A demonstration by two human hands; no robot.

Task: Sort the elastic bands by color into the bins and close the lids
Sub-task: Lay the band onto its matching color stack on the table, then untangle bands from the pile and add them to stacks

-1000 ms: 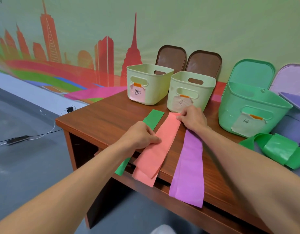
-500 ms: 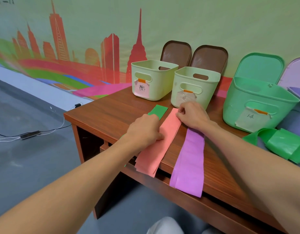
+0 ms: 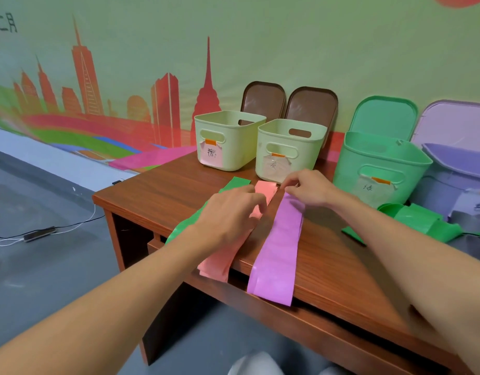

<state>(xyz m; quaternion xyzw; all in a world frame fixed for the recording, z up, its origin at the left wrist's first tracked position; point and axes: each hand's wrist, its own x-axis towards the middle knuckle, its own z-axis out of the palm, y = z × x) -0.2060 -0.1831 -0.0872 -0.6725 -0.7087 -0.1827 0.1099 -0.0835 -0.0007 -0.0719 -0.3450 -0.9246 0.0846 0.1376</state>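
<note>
Nearest to us, the purple band (image 3: 276, 253) and the salmon band (image 3: 220, 263) hang over the front edge of the surface (image 3: 341, 266). Our left hand (image 3: 230, 212) rests relaxed on the salmon band. Our right hand (image 3: 311, 189) curls at the purple band's far end; we cannot tell if it pinches. Behind it stands a pale open bin (image 3: 284, 155).

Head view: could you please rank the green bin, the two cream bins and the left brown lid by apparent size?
1. green bin
2. left cream bin and right cream bin: alike, unranked
3. left brown lid, partly hidden
</note>
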